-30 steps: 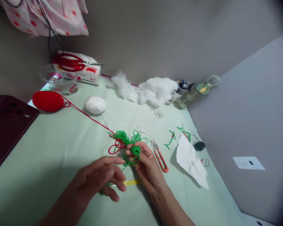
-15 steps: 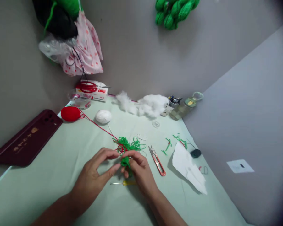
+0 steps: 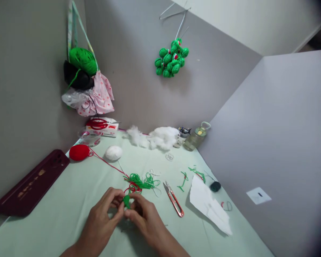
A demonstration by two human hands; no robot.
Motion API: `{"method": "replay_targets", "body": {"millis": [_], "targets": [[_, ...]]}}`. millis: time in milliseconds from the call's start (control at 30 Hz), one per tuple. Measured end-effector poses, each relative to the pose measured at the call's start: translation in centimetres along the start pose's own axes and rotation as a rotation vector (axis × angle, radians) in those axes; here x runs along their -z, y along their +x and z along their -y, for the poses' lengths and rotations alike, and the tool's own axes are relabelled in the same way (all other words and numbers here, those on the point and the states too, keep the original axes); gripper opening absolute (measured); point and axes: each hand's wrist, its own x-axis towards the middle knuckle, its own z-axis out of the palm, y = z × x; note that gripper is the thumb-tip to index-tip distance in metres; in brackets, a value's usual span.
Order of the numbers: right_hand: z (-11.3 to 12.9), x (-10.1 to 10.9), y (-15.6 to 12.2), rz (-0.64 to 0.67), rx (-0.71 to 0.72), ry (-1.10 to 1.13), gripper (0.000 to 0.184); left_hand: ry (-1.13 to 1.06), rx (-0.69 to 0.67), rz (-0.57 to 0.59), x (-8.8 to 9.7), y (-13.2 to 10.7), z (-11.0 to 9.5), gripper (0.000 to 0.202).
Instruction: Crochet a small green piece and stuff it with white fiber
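Observation:
A small green crocheted piece [image 3: 126,201] is between my two hands, just above the table. My left hand [image 3: 103,216] pinches its left side between thumb and fingers. From the other side, the curled fingers and thumb of my right hand [image 3: 148,219] close in on it; they cover part of it. Right behind the fingers lies a loose tangle of green yarn [image 3: 141,181] with red and white strands in it. Orange-handled thread snips [image 3: 174,200] lie open-bladed to the right of my right hand.
Red yarn ball [image 3: 79,152] and white yarn ball [image 3: 113,152] sit at left, beyond a dark red phone-shaped case [image 3: 32,184]. White stuffing [image 3: 160,138], a pen cup [image 3: 181,138] and a bottle [image 3: 196,137] line the back. White paper [image 3: 208,205] lies right. Green crocheted pieces [image 3: 171,60] hang above.
The view has tilted up, showing more wall. My left hand has closed from open fingers onto the green piece, and the piece has turned. The yellow-handled tool is now mostly hidden beneath my hands.

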Motion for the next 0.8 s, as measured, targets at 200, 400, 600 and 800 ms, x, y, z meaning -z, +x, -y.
{"method": "replay_targets", "body": {"millis": [200,400,600,800], "targets": [[-0.1,0.2,-0.3,0.01,0.068,-0.323,0.03,-0.122,-0.031,0.118,-0.2,0.0,-0.3,0.011],[1.6,1.0,-0.9,0.044,0.12,-0.512,0.028,-0.36,0.19,0.23,-0.4,-0.3,0.0,0.018],[4.3,3.3,-0.2,0.28,0.113,-0.481,0.026,-0.339,0.188,0.334,0.6,0.4,-0.1,0.031],[6.5,4.5,1.4,0.52,0.015,-0.377,0.023,-0.427,0.255,0.499,0.8,1.2,0.3,0.033]]}}
